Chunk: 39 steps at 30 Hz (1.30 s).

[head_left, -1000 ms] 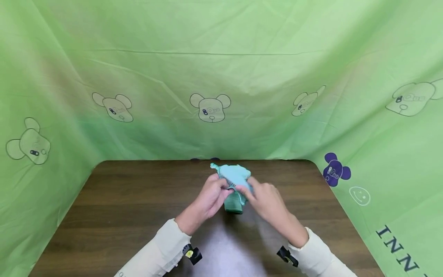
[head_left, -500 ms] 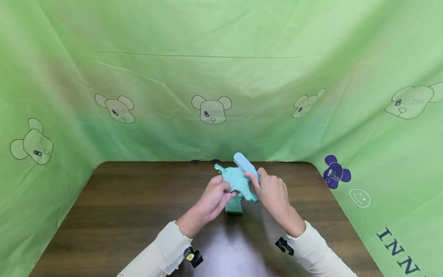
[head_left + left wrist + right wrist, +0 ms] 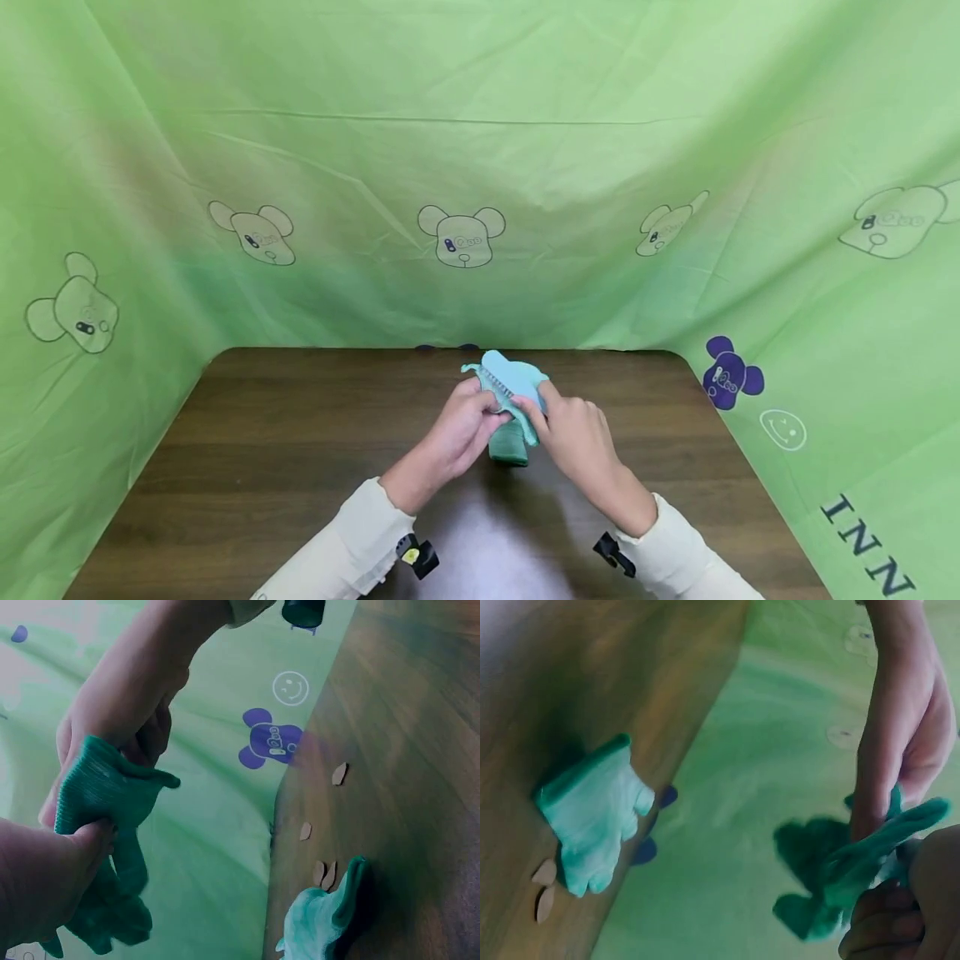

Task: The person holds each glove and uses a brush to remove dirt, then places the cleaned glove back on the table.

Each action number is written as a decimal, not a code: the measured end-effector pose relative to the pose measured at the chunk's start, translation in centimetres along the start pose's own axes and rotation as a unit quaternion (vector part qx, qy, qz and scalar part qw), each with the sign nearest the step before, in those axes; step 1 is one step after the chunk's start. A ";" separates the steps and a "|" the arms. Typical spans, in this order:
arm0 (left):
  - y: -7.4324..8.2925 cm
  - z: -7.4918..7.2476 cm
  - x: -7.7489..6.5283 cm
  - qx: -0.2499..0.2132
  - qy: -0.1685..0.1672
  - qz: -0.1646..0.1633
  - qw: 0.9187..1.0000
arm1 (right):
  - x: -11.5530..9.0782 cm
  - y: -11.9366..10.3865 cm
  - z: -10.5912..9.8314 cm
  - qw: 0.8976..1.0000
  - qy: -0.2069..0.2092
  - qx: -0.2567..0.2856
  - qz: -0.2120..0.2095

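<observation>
In the head view my left hand [image 3: 453,429] pinches a green knitted glove [image 3: 527,423] by its near left edge, lifted over the table. My right hand [image 3: 581,433] grips a light blue brush [image 3: 498,364], which lies across the glove with its bristles showing along the lower left side. The right fingers hide most of the brush's handle. From the left wrist, the raised glove [image 3: 105,791] hangs with its fingers downward, the thumb pressed on it. A second green glove [image 3: 596,817] rests on the table below both hands.
Several small brown flat pieces [image 3: 339,774] lie scattered on the wooden table [image 3: 300,467] beyond the second glove. A green printed curtain [image 3: 465,158] encloses the back and sides. Each wrist carries a black camera mount [image 3: 417,556].
Half a second ago the brush was raised up and to the right. My right hand has brought it back left and down over the glove. The left hand stays nearly still.
</observation>
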<state>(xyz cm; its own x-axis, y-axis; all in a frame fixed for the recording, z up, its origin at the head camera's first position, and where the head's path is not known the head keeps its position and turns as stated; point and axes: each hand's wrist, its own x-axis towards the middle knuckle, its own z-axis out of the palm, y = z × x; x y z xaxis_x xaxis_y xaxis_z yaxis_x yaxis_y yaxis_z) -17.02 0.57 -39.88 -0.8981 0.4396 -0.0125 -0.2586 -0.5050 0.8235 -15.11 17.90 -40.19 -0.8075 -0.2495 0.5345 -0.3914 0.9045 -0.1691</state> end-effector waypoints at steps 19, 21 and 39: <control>-0.6 0.3 0.4 -0.011 0.047 -0.005 0.999 | 0.3 1.4 -0.1 0.997 0.022 0.025 0.065; -0.5 0.2 0.5 -0.017 0.041 -0.003 0.999 | -0.1 0.8 -0.2 0.999 0.002 0.027 0.033; -0.5 0.2 0.5 0.000 0.025 -0.008 1.000 | 1.2 2.8 0.6 0.995 0.024 -0.011 0.092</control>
<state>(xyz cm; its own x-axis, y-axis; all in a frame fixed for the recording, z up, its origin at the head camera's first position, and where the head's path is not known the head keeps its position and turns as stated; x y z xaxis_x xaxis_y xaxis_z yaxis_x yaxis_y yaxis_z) -17.28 1.24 -40.20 -0.9105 0.4101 -0.0538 -0.2729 -0.4979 0.8232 -17.46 19.90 -40.53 -0.8427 -0.0629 0.5347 -0.2288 0.9408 -0.2500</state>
